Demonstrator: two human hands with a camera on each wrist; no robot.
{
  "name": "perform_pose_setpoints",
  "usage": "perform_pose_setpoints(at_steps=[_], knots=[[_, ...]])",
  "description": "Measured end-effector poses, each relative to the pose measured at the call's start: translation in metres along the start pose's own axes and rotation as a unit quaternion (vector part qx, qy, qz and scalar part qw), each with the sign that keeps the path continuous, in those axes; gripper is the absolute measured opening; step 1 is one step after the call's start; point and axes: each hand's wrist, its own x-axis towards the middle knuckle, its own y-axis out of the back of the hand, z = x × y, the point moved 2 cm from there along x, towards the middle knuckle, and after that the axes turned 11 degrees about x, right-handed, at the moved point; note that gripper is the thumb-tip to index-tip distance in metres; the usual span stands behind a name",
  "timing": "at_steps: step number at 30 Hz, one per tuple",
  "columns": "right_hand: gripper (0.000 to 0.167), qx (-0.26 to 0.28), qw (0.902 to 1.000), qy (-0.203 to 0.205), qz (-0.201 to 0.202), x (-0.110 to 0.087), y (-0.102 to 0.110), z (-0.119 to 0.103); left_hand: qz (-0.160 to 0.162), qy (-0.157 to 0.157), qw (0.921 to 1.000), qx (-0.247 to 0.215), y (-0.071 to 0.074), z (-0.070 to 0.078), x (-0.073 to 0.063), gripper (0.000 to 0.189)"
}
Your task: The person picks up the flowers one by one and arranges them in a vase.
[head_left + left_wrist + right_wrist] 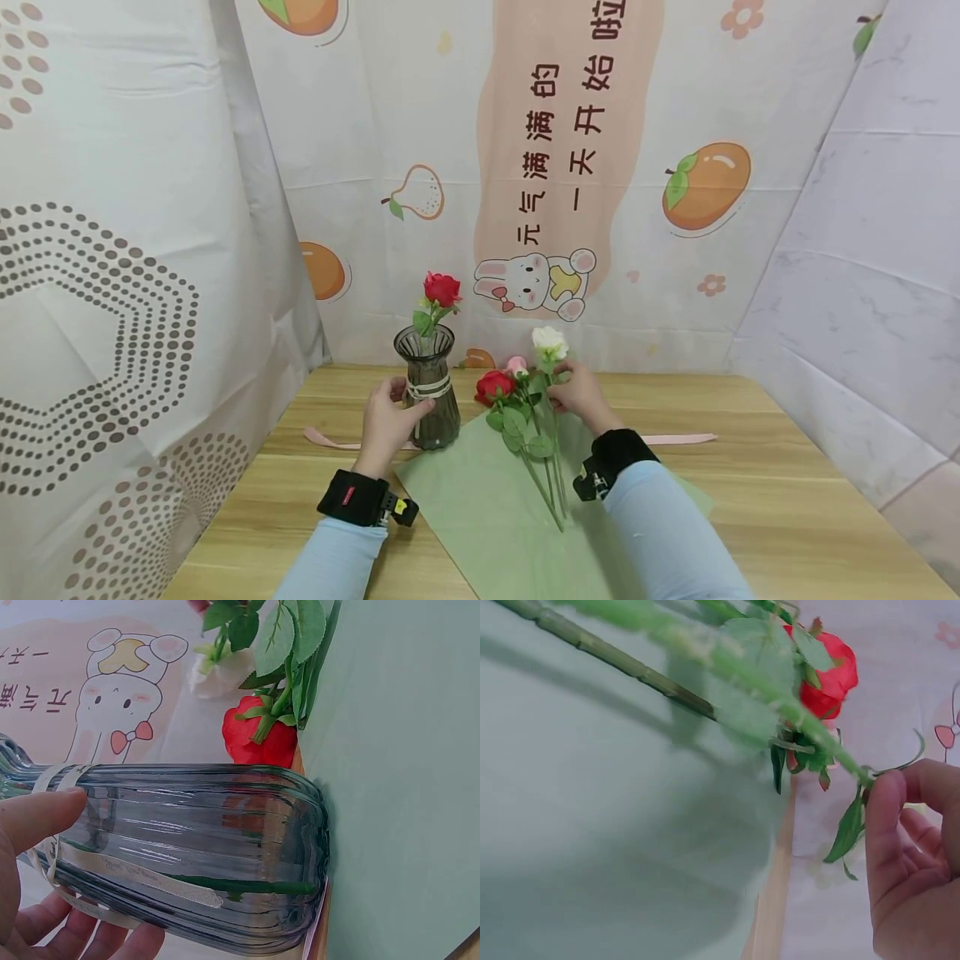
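My left hand holds a dark, ribbed glass vase around its middle, near a pale ribbon tied about it. One red rose stands in the vase, its green stem visible through the glass in the left wrist view. With thumb and fingers, my right hand pinches the stem of a white rose just below the bloom. That rose is raised upright over the green wrapping paper. Beside it, another red rose and a pink rose lie on the paper.
A pink ribbon runs beneath the paper and shows at both sides. The wooden table ends at a printed cloth backdrop. Patterned sheets hang to the left and right.
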Motion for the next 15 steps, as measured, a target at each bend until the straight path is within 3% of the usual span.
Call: perform_pose_setpoints(at_steps=[8, 15], knots=[[0.050, 0.101, 0.9949, 0.001, -0.004, -0.003, 0.009, 0.001, -0.006, 0.005, 1.0000, -0.001, 0.001, 0.001, -0.001, 0.062], [0.049, 0.121, 0.9926, 0.003, -0.003, -0.003, 0.013, 0.002, -0.003, 0.000, 1.0000, 0.001, 0.001, 0.001, -0.001, 0.061]])
